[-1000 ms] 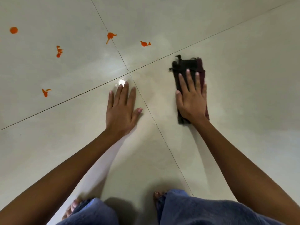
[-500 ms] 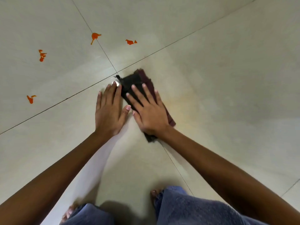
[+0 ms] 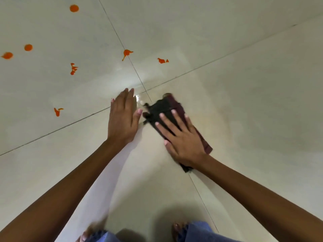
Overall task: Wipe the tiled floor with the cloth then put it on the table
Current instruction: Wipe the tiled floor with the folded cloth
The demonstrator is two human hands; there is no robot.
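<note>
1. Since a second ago, the right hand (image 3: 183,142) has swept the cloth (image 3: 167,109) leftward across the tiled floor (image 3: 253,102), from well apart to just beside the left hand (image 3: 123,119); over the last half second its place next to that hand has barely changed.
2. Right now the cloth lies flat on the floor, near the crossing of the tile joints, pinned under the right palm, with its far end poking out beyond the fingertips.
3. Fingers of the right hand are spread and pressed flat on the fabric, not curled around it. Those of the left hand are straight and together, palm down on bare tile as a prop, holding nothing.
4. Orange stains (image 3: 127,53) sit further off, to the left and far side, untouched by the cloth, so wiping looks far from finished.
5. Folded, dark and frayed at its far edge, the cloth looks soft and light; it should slide easily under a flat palm and go limp when lifted.
6. For carrying it to the table, which is out of view, pinching the folded stack at one long edge would likely stop it unfolding.
</note>
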